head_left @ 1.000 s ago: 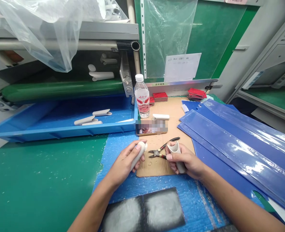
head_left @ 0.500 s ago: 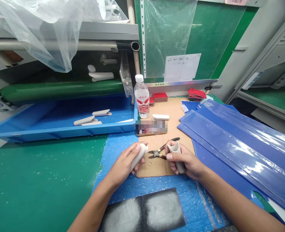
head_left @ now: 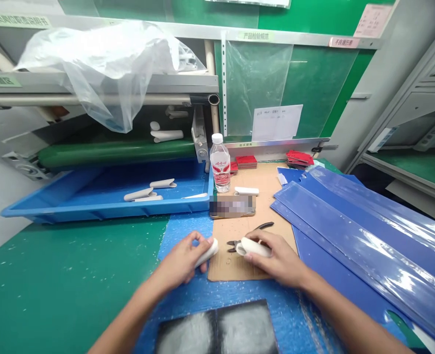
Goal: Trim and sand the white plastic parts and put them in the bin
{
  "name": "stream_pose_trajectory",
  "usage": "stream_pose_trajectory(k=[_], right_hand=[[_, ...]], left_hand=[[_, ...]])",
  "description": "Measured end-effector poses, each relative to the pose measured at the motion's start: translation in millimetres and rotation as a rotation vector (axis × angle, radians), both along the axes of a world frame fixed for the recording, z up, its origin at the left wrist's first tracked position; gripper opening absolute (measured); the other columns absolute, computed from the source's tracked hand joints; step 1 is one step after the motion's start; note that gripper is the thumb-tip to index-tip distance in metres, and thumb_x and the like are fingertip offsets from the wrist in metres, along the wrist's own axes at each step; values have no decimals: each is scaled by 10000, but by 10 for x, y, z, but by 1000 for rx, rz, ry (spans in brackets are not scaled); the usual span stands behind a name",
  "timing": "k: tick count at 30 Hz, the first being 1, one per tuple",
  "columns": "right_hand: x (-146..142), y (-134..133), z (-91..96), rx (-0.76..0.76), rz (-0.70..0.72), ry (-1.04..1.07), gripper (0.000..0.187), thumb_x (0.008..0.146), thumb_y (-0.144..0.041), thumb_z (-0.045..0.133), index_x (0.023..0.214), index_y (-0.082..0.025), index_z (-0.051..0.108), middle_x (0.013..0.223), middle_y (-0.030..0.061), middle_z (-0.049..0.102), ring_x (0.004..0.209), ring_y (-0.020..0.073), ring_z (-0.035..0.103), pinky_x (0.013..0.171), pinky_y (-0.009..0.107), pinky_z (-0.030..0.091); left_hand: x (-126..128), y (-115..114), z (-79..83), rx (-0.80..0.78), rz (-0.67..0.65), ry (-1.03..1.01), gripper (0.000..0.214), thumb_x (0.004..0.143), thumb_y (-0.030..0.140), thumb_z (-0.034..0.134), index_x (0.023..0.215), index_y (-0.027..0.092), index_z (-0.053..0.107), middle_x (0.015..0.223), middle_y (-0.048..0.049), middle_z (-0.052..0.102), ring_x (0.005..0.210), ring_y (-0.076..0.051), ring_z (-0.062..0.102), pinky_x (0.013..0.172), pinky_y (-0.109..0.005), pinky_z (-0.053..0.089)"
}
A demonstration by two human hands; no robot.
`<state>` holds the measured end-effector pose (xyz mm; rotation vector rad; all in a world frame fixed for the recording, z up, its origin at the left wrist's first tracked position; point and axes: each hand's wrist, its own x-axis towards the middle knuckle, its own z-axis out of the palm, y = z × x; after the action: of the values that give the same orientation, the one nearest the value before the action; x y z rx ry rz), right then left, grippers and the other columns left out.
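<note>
My left hand [head_left: 188, 258] is closed around a white plastic tube-like piece [head_left: 208, 251], whose rounded end points up and right. In my right hand [head_left: 276, 255] is a second white plastic piece [head_left: 254, 247], held lengthwise with its hollow, cut-away end facing left. Partly covered by that piece and my right hand, a pair of side cutters [head_left: 232, 245] lies on the cardboard sheet [head_left: 224, 270]; its jaws and one black handle show. A third white piece [head_left: 247, 191] rests on the cardboard behind the phone [head_left: 232, 206].
Left, a blue tray [head_left: 102, 214] holds several white pieces, below a green conveyor belt [head_left: 117, 153]. A water bottle [head_left: 220, 164] stands behind the phone. Blue sheets [head_left: 342, 221] cover the right side. Red stacked cards [head_left: 299, 158] lie at the back; a black pad [head_left: 217, 327] lies in front.
My right hand has turned its white piece from steeply tilted to nearly level, its hollow end now leftward over the cutters. The left hand's grip stays closed. The camera view has tilted up.
</note>
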<state>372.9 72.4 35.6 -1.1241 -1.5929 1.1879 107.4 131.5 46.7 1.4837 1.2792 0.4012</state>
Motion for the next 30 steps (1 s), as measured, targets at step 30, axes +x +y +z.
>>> stream_pose_trajectory(k=[30], right_hand=[[-250,-640,438,335,561,-1005,75,911,-269,644,947,-207,664,878,44,648,598,178,581,502,312,184]], left_hand=[[-265,-1040,392,245,-271,882,376,894,632,490,920,259,529,728,-25,649,711,-270,615,586,-307,292]])
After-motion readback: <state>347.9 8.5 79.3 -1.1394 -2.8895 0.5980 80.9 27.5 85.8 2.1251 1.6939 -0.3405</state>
